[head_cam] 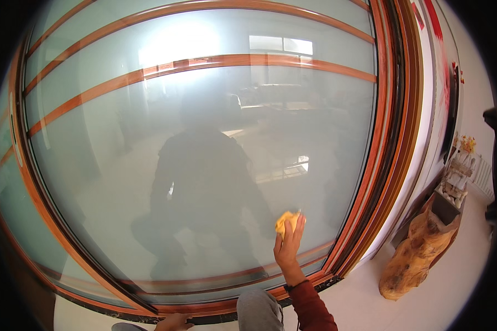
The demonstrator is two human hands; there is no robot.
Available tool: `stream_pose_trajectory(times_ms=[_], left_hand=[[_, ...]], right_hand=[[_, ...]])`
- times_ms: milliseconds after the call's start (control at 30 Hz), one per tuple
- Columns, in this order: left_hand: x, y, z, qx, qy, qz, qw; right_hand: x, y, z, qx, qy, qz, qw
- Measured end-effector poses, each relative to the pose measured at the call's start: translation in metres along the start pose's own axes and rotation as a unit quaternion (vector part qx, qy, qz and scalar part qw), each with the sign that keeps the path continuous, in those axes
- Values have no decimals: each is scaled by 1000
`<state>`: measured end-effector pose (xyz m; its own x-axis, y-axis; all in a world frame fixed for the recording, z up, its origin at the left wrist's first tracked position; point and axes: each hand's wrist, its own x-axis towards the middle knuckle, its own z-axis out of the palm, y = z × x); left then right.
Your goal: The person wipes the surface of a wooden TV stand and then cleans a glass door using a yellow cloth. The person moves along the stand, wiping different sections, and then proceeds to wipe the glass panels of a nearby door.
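Observation:
My right hand [289, 250] presses a yellow cloth [285, 221] against the lower right of a large frosted glass panel [207, 165]. Its fingers spread over the cloth, and a dark red sleeve covers that arm. At the bottom edge of the view, my left hand [174, 322] is partly cut off beside the dark stone sill [215, 320]; its fingers are too hidden to tell whether they hold anything. The glass sits in a sliding door with a reddish-brown wood-toned frame [207, 308], and a dark reflection of my crouching body shows in it.
My grey-trousered knee [259, 310] is close to the door's bottom rail. To the right, a carved wooden piece [416, 252] rests on the pale floor [348, 306], with a planter of white stones [449, 198] behind it. A long recessed handle [14, 128] is on the left stile.

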<state>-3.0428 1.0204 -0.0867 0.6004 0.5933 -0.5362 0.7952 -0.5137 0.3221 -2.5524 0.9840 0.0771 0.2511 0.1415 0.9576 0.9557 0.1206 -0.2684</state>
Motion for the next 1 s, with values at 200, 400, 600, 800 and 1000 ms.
stream_pose_trajectory(times_ms=[200, 400, 600, 800, 1000], left_hand=[[0, -43, 20, -76, 3, -4, 997], [18, -66, 39, -51, -71, -53, 995], [31, -55, 50, -72, -46, -30, 996], [50, -55, 76, -3, -31, 47, 998], [54, -78, 71, -23, -101, -20, 994]], right_hand=[[81, 11, 5, 10, 103, 42, 994], [261, 32, -10, 15, 174, -78, 982], [134, 56, -22, 12, 135, 0, 991], [10, 73, -16, -9, 122, 136, 983], [202, 80, -22, 4, 195, -5, 981]])
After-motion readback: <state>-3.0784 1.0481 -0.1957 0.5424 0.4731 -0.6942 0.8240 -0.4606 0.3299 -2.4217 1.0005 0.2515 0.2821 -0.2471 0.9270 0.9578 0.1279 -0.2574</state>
